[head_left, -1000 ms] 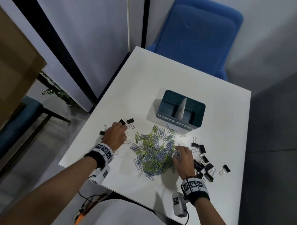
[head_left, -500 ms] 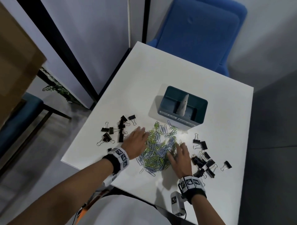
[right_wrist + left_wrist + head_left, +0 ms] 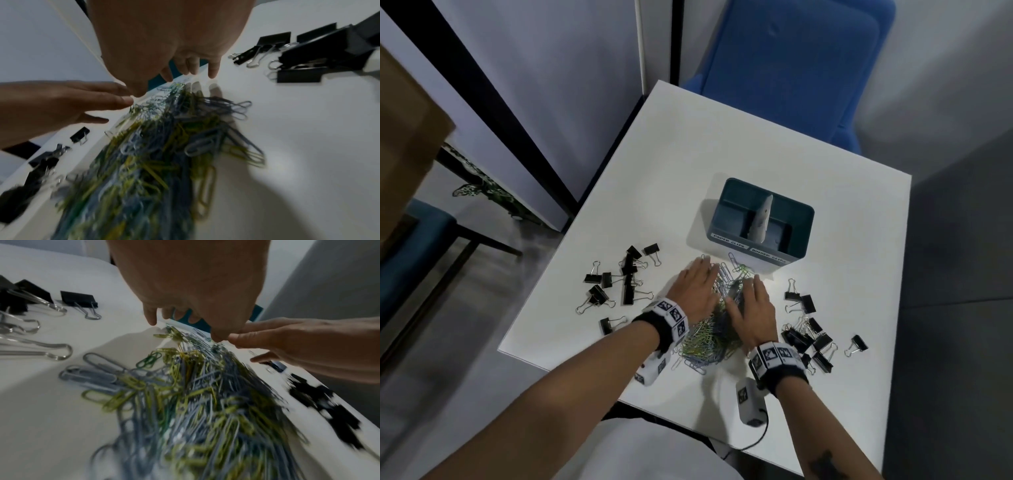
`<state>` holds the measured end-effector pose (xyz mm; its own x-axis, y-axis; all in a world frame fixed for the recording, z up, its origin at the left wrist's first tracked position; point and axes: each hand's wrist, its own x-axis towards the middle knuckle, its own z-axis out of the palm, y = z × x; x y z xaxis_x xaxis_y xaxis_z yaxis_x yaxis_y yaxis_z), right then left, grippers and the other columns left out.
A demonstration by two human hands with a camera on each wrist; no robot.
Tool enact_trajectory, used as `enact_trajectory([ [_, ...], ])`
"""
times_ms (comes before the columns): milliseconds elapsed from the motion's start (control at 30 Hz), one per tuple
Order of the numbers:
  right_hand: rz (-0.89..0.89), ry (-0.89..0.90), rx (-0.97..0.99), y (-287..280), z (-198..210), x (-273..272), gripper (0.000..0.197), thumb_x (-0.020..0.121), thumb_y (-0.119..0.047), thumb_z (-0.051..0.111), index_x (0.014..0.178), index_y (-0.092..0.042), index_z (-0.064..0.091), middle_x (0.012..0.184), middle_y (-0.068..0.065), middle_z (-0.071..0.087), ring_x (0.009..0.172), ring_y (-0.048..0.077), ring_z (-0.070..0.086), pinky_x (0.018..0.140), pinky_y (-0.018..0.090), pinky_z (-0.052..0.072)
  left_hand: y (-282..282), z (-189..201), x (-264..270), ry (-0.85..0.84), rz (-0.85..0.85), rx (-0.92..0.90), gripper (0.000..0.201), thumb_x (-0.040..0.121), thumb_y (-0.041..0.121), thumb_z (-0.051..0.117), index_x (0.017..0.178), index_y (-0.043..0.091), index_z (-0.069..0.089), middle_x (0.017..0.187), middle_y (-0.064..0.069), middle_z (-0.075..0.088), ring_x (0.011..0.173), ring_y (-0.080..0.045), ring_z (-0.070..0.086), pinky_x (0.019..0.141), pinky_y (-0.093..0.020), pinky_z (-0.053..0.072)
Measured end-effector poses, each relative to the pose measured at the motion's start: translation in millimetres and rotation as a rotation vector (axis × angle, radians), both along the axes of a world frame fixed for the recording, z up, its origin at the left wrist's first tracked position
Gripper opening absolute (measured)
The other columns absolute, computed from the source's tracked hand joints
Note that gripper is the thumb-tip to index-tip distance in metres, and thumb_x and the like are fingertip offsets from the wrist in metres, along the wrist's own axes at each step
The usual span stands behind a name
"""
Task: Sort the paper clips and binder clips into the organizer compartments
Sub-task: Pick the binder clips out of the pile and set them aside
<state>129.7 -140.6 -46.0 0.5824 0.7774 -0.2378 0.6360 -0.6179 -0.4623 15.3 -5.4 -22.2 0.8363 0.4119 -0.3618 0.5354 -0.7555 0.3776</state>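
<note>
1. Both hands have come together since a second ago: the left hand [image 3: 697, 286] has left the binder clips on the left side and now lies on the paper clips [image 3: 709, 337], close beside the right hand [image 3: 751, 310].
2. These paper clips lie heaped on the table [image 3: 756, 144], between and under the two hands, with the heap's long axis running from the near table edge toward the organizer [image 3: 762, 221].
3. That organizer stands just beyond the fingertips, straight ahead; its left compartment is labelled for paper clips, and both compartments look empty.
4. Each hand lies palm down with fingers straight and slightly spread, pointing at the organizer, pinching nothing; the wrist views show fingertips near the table.
5. Black binder clips lie in two scattered groups, left group [image 3: 619, 284] and right group [image 3: 808, 330], outside the hands.
6. Neither hand is clearly nearer; I judge a two-handed scoop comes next.
</note>
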Motion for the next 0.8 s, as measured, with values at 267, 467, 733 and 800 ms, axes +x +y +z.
enact_trajectory([
  [267,-0.011,0.087,-0.033,49,-6,8,0.054,0.100,-0.049,0.029,0.149,-0.027,0.027,0.159,0.007,0.021,0.146,0.026,0.020,0.114,0.051,0.028,-11,-14,4,0.117,-0.245,0.033,0.068,0.092,0.032,0.038,0.151,0.007,0.015,0.158,-0.015,0.011,0.145,-0.034,0.008,0.115,-0.049,0.023],
  [467,0.221,0.050,-0.096,30,-2,-7,0.062,0.097,-0.054,0.015,0.146,-0.022,0.035,0.160,0.004,0.022,0.148,0.022,0.015,0.118,0.047,0.018,-16,-9,-41,-0.179,-0.287,0.074,0.042,0.088,0.020,0.049,0.127,0.003,0.049,0.137,-0.016,0.045,0.128,-0.030,0.040,0.102,-0.045,0.042],
  [733,0.103,0.146,0.053,-24,25,-16,0.064,0.090,-0.058,0.053,0.143,-0.028,0.038,0.153,0.006,0.036,0.142,0.025,0.030,0.115,0.050,0.028,3,3,-97,-0.109,-0.100,0.132,0.050,0.085,0.021,0.066,0.129,0.005,0.049,0.131,-0.016,0.050,0.111,-0.031,0.054,0.079,-0.041,0.055],
  [800,0.045,0.124,-0.038,-40,25,-18,0.081,0.081,-0.063,0.061,0.147,-0.030,0.029,0.158,0.009,0.022,0.144,0.027,0.023,0.115,0.050,0.026,0,0,-108,-0.024,-0.062,0.119,0.057,0.085,0.030,0.067,0.130,0.001,0.046,0.129,-0.016,0.049,0.110,-0.032,0.054,0.071,-0.041,0.055],
])
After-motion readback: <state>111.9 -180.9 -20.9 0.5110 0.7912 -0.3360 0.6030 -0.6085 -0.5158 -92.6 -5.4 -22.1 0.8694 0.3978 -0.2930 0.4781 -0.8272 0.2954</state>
